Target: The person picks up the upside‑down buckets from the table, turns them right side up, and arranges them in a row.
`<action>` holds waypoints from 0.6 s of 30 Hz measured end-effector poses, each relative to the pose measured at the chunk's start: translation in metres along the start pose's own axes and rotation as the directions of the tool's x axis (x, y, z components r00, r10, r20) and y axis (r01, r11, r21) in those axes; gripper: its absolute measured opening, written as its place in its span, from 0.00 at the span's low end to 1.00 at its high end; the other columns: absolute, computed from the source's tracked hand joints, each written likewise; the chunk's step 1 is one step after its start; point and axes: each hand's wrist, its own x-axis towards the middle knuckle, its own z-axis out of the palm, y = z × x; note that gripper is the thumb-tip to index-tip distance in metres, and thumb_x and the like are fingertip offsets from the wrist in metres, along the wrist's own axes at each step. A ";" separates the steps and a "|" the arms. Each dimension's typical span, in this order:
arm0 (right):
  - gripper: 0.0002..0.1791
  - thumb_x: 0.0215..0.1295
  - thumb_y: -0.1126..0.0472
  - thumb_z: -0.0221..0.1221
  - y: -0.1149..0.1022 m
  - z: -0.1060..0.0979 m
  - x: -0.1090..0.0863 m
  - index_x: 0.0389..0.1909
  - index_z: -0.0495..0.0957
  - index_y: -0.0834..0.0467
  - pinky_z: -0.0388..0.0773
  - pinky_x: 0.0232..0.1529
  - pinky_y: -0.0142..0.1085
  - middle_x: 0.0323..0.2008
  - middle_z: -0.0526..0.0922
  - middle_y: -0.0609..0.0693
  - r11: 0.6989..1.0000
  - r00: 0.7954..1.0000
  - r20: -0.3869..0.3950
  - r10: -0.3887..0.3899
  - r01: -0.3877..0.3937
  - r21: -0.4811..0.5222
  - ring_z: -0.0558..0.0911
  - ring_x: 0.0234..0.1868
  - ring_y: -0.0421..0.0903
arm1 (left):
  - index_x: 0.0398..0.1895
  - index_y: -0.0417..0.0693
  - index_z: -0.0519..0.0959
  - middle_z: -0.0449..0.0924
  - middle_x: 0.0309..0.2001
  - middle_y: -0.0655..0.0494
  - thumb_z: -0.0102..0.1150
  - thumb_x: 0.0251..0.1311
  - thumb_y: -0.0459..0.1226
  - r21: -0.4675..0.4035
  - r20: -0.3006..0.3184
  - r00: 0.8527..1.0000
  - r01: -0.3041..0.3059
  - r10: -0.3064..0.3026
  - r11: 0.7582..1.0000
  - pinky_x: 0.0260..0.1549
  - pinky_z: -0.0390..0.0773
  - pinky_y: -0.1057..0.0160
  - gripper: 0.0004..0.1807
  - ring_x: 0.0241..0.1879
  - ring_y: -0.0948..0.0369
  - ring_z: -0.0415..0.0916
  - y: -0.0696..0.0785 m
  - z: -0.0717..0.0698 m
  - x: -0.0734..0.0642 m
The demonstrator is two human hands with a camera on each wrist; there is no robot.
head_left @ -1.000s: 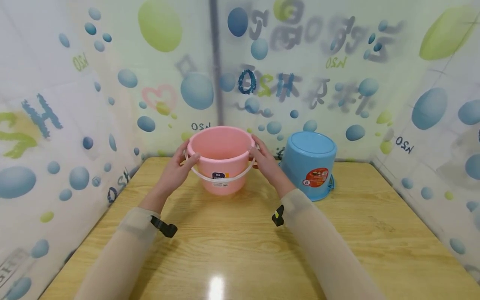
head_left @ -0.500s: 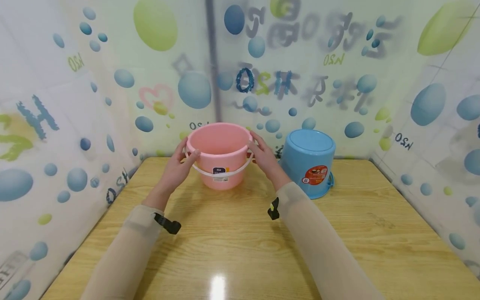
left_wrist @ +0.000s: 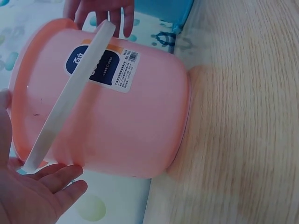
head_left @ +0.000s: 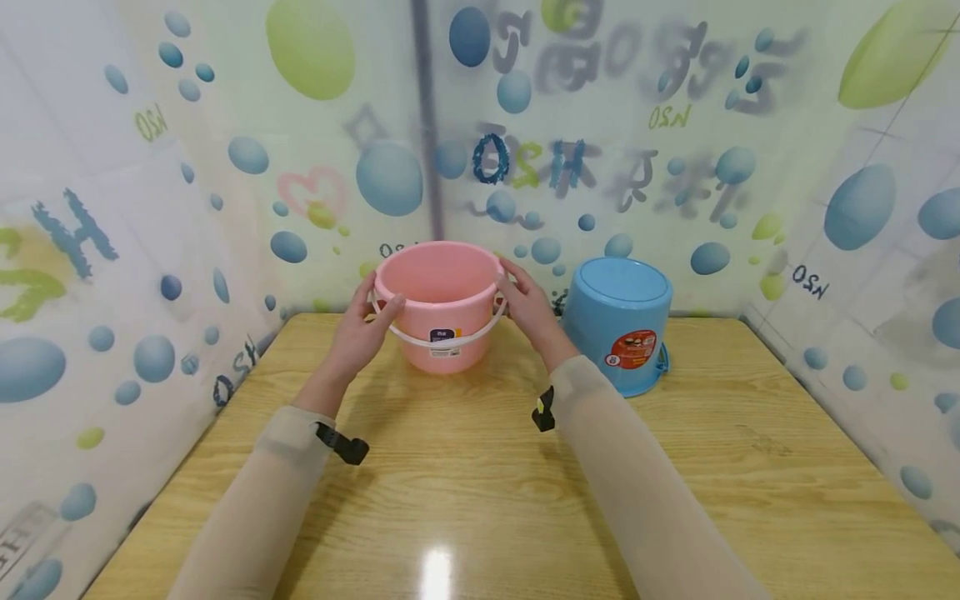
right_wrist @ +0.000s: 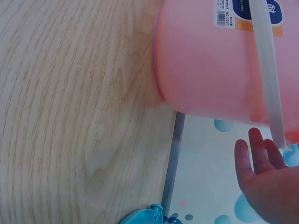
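An upright pink bucket (head_left: 450, 329) with a dark label and a white handle (head_left: 457, 340) stands at the table's far side. In the head view my left hand (head_left: 360, 335) grips its rim from the left, thumb along the front. On the right side my right hand (head_left: 528, 310) holds the rim near the handle's end. The left wrist view shows the left fingers (left_wrist: 63, 184) spread along the bucket wall below the rim. Seen from the right wrist, the right fingers (right_wrist: 254, 154) lie beside the handle's end.
To the right of the pink bucket stands an upside-down blue bucket (head_left: 618, 333) with a red label. A wooden table (head_left: 480, 467) lies beneath, with patterned sheets (head_left: 637, 125) hanging behind it and at both sides.
The pink bucket has shifted slightly away toward the back sheet, with both hands keeping their grip on its rim. The blue bucket stays in place while the head view tilts a little.
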 end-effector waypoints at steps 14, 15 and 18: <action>0.34 0.87 0.42 0.53 -0.006 0.006 -0.003 0.87 0.62 0.42 0.79 0.74 0.57 0.87 0.61 0.56 0.991 0.992 -0.102 -0.074 0.061 -0.123 0.71 0.81 0.60 | 0.93 0.69 0.37 0.57 0.86 0.38 0.56 0.76 0.68 -0.003 -0.012 0.999 -0.029 0.029 1.000 0.73 0.73 0.32 0.54 0.80 0.38 0.65 0.001 -0.002 -0.001; 0.34 0.87 0.41 0.53 -0.007 0.006 -0.004 0.88 0.61 0.42 0.78 0.75 0.57 0.87 0.60 0.55 0.988 0.989 -0.118 -0.090 0.073 -0.138 0.71 0.81 0.60 | 0.93 0.68 0.37 0.53 0.88 0.38 0.56 0.76 0.68 -0.004 -0.024 0.999 -0.044 0.044 0.999 0.75 0.71 0.31 0.55 0.81 0.37 0.63 0.002 -0.003 -0.003; 0.37 0.86 0.40 0.54 -0.013 0.005 -0.010 0.88 0.60 0.44 0.73 0.79 0.56 0.87 0.61 0.54 0.982 0.979 -0.154 -0.133 0.109 -0.154 0.69 0.82 0.58 | 0.93 0.64 0.40 0.50 0.89 0.38 0.58 0.76 0.65 -0.021 -0.084 0.992 -0.098 0.096 0.995 0.79 0.66 0.32 0.54 0.84 0.37 0.59 0.007 -0.005 -0.006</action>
